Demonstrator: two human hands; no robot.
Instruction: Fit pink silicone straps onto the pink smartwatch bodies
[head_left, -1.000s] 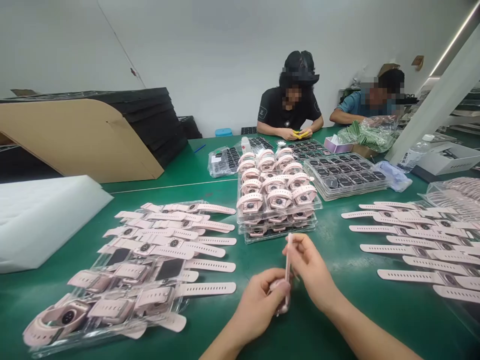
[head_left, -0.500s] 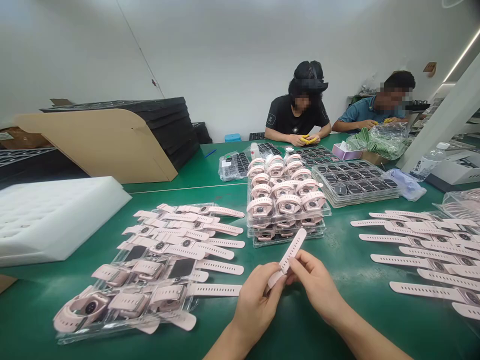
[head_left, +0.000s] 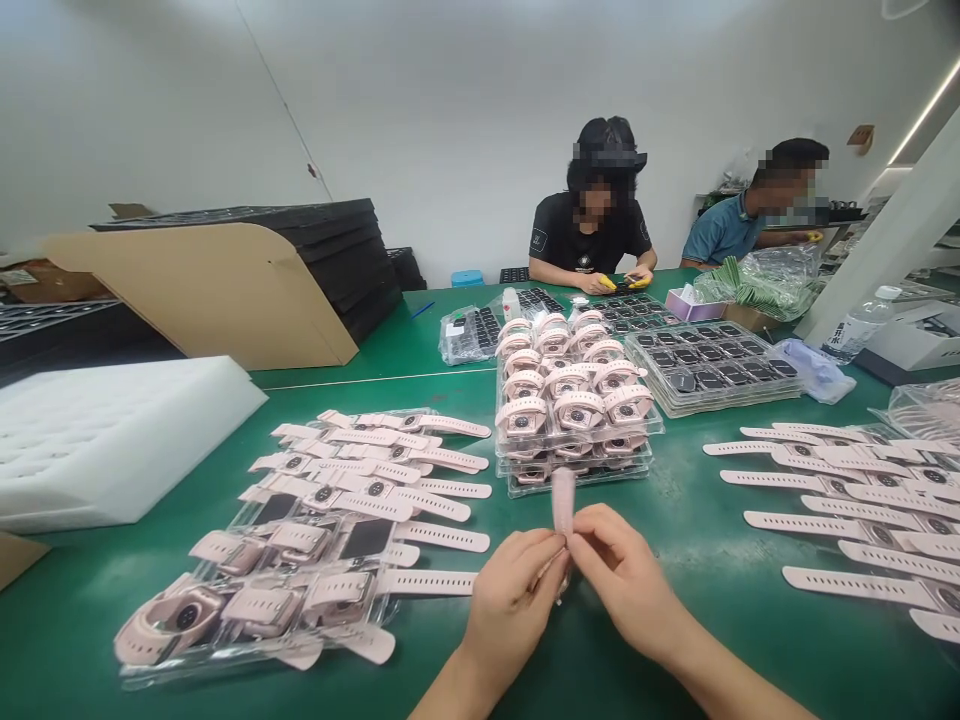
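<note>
Between my two hands, above the front of the table, is a pink watch strap [head_left: 563,500], its free end pointing up and away from me. My left hand [head_left: 517,585] is closed on it from the left, thumb and fingers pinched together. My right hand [head_left: 619,575] pinches it from the right. The part below my fingertips is mostly hidden, so a watch body there cannot be made out. To the left, a clear plastic tray [head_left: 172,668] carries pink watches [head_left: 259,607], some with straps spread out. Straight ahead stands a stack of clear trays [head_left: 517,488] full of pink-strapped watches [head_left: 577,410].
More pink-strapped watches [head_left: 862,528] lie at the right. Trays of dark watch faces [head_left: 712,360] sit behind, near a water bottle [head_left: 862,322]. White foam [head_left: 112,430] and a cardboard sheet [head_left: 210,290] stand left. Two co-workers [head_left: 592,235] sit across the green table [head_left: 420,675].
The strap has turned from leaning right to nearly upright, now edge-on and lower. My hands have drawn closer together around it. The far-right co-worker has turned aside.
</note>
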